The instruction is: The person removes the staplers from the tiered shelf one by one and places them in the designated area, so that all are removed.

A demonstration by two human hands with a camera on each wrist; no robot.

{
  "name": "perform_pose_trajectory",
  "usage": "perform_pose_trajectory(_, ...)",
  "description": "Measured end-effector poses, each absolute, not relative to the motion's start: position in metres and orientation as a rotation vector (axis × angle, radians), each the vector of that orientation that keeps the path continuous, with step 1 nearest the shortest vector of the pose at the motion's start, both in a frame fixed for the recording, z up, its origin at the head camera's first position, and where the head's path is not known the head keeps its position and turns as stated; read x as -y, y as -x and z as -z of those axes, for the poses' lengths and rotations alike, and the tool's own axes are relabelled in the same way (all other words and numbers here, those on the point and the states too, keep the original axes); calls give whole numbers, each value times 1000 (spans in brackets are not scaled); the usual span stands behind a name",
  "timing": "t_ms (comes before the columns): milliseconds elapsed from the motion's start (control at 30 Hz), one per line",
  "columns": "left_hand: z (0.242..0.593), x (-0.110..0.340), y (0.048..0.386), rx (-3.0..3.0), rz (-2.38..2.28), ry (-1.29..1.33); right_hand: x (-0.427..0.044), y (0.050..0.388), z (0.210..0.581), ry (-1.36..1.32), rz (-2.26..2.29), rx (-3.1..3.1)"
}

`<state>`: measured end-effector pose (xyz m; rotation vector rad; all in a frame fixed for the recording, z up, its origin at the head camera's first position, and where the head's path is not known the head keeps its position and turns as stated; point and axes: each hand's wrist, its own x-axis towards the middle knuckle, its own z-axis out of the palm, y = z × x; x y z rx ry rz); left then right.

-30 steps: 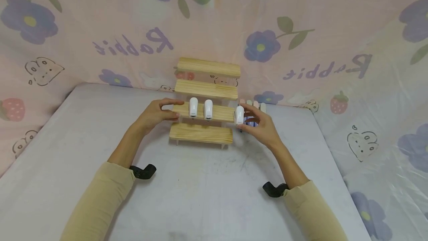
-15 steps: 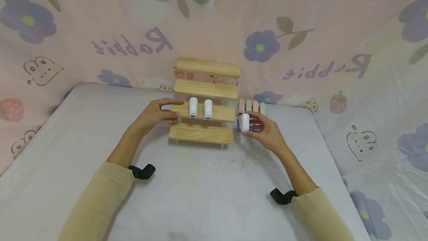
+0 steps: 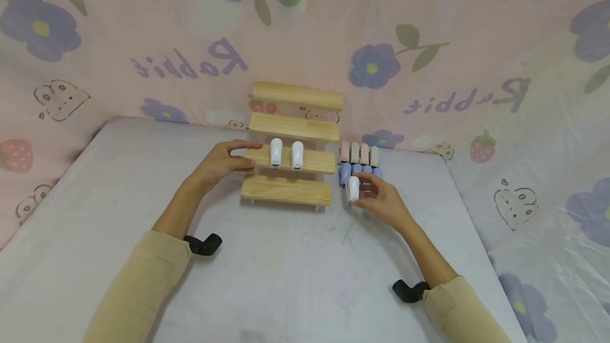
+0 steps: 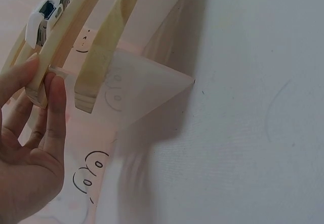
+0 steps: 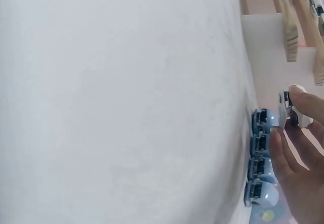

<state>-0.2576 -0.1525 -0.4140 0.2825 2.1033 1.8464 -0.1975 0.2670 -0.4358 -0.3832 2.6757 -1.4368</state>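
Observation:
A tiered wooden shelf (image 3: pixel 286 189) stands near the back of the table. Its second step from the bottom bears two white mini staplers, the left one (image 3: pixel 275 152) and the right one (image 3: pixel 297 155). My left hand (image 3: pixel 221 165) grips the left end of that step, and the plank end (image 4: pixel 43 84) shows between thumb and fingers. A third white mini stapler (image 3: pixel 352 188) is pinched between the thumb and fingers of my right hand (image 3: pixel 383 202), right of the shelf. Just behind it sit several blue mini staplers (image 3: pixel 345 173), partly hidden by that hand.
Behind the blue row stands a row of pink and pale green mini staplers (image 3: pixel 364 154). A printed cloth (image 3: pixel 305 30) hangs behind the table (image 3: pixel 286 269). Black curved pieces (image 3: pixel 204 244) are attached at both wrists.
My right hand has drawn the white mini stapler from the step's right end towards me and rightward, uncovering more of the coloured staplers. The left hand stays at the shelf.

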Motion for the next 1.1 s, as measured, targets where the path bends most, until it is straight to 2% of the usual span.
perform_pose_trajectory(600,413,152,259,-2110,-1832,-270,-275,198,457,361,1280,-2758)
perform_pose_trajectory(1100,414,153,259,-2100,-1844,-272,-272,196,459,328,1272,-2760)
